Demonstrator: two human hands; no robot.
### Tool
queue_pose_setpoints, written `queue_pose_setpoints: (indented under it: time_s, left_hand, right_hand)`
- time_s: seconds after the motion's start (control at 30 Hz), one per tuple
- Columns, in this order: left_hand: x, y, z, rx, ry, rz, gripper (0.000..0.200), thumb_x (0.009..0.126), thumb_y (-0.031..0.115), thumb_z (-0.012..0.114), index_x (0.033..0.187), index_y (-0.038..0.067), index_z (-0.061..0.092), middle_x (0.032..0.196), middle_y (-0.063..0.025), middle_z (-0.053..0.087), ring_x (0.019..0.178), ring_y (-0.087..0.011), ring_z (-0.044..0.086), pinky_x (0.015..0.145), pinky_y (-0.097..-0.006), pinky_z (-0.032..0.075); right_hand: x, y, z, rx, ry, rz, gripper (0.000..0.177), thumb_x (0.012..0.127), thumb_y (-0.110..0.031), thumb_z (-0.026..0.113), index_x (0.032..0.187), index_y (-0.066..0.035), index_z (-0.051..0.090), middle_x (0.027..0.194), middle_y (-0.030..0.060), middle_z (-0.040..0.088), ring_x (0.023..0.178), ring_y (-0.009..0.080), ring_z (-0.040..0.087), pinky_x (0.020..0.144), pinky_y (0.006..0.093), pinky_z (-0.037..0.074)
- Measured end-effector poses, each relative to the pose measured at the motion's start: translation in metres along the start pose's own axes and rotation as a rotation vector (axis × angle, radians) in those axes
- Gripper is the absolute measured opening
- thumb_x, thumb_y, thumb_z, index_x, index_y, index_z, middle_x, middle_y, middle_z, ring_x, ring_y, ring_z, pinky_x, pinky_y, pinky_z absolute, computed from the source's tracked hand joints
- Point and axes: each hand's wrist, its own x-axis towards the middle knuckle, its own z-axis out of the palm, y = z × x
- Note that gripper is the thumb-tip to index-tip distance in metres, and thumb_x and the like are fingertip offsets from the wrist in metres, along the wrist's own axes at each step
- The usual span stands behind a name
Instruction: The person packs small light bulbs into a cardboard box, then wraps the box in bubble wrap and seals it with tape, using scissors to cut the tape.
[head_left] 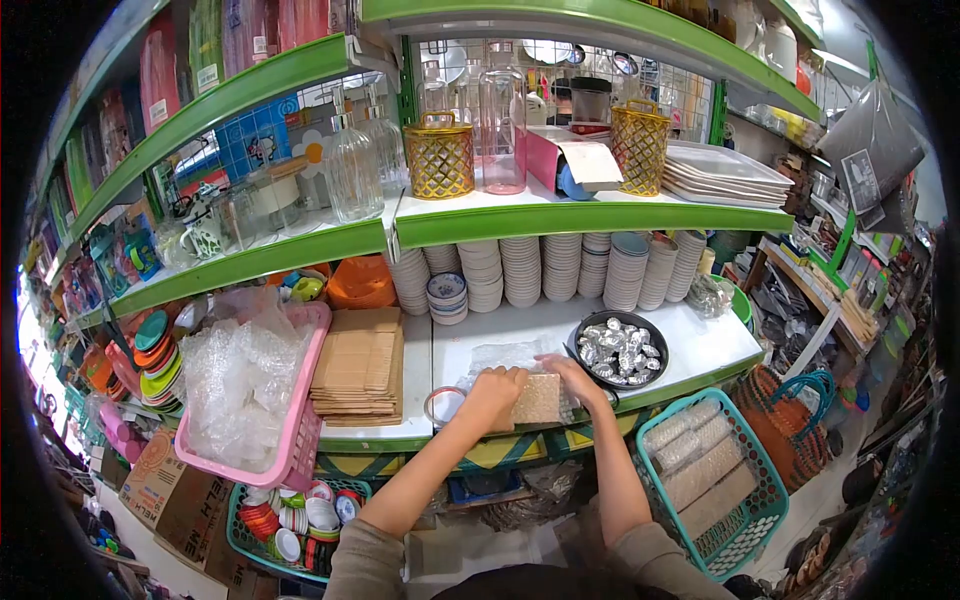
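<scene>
A small brown cardboard box (537, 400) lies at the shelf's front edge, partly covered by clear bubble wrap. More of the bubble wrap (505, 354) spreads flat behind it. My left hand (496, 390) is closed at the box's left side, its fingers curled over the wrap. Along the right side, my right hand (572, 380) holds the box, fingers reaching over its far edge. A roll of tape (444, 407) rests just left of my left hand. To the right stands a black pan (618, 349) filled with small silvery foil-like cups.
Flattened cardboard pieces (357, 365) are stacked on the left, beside a pink basket (305, 440) of bubble wrap. A teal basket (655, 490) at lower right holds several wrapped packets. Stacked white bowls (520, 270) line the back under a green-edged shelf (590, 218).
</scene>
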Motion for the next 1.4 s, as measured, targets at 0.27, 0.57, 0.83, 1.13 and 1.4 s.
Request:
queue_pose_setpoints:
  time_s: [0.27, 0.57, 0.83, 1.13, 1.4]
  left_hand:
    - [0.012, -0.013, -0.013, -0.093, -0.132, -0.027, 0.078, 0.046, 0.022, 0.081, 0.115, 0.002, 0.05, 0.101, -0.0176, 0.063, 0.094, -0.0334, 0.061, 0.08, -0.0412, 0.049]
    - [0.048, -0.044, -0.005, -0.267, -0.489, -0.21, 0.089, 0.044, 0.034, 0.082, 0.122, 0.007, 0.049, 0.106, -0.0156, 0.064, 0.096, -0.03, 0.063, 0.082, -0.0383, 0.05]
    - [0.055, -0.055, 0.002, -0.375, -0.57, -0.224, 0.098, 0.044, 0.032, 0.082, 0.13, 0.006, 0.043, 0.107, -0.019, 0.063, 0.098, -0.0324, 0.061, 0.084, -0.0375, 0.048]
    - [0.059, -0.063, 0.011, -0.348, -0.593, -0.22, 0.095, 0.045, 0.034, 0.081, 0.127, 0.005, 0.045, 0.109, -0.0193, 0.062, 0.099, -0.0327, 0.06, 0.086, -0.037, 0.047]
    - [0.058, -0.061, 0.017, -0.335, -0.527, -0.188, 0.091, 0.037, 0.038, 0.078, 0.117, 0.001, 0.053, 0.103, -0.0174, 0.065, 0.093, -0.0313, 0.063, 0.079, -0.0364, 0.05]
  right_hand:
    - [0.027, 0.029, -0.004, 0.252, 0.011, 0.267, 0.08, 0.091, -0.064, 0.032, 0.13, 0.003, 0.047, 0.131, 0.0167, 0.05, 0.122, 0.0241, 0.043, 0.107, 0.0329, 0.026]
    - [0.035, 0.052, -0.012, 0.253, 0.124, 0.209, 0.087, 0.09, -0.07, 0.022, 0.125, 0.004, 0.05, 0.122, 0.0173, 0.055, 0.113, 0.0244, 0.049, 0.103, 0.0329, 0.031]
    - [0.023, 0.026, -0.009, 0.266, 0.198, 0.258, 0.086, 0.089, -0.071, 0.021, 0.124, 0.002, 0.052, 0.121, 0.0175, 0.055, 0.111, 0.0251, 0.049, 0.099, 0.0343, 0.034]
    - [0.014, -0.056, 0.008, -0.258, 0.202, -0.219, 0.048, 0.088, -0.041, 0.059, 0.115, -0.001, 0.055, 0.112, 0.0145, 0.06, 0.107, 0.023, 0.055, 0.094, 0.0318, 0.04]
    - [0.002, -0.015, 0.016, -0.113, 0.056, -0.209, 0.053, 0.071, -0.031, 0.079, 0.109, -0.003, 0.053, 0.106, 0.0081, 0.057, 0.103, 0.0179, 0.053, 0.09, 0.0304, 0.041]
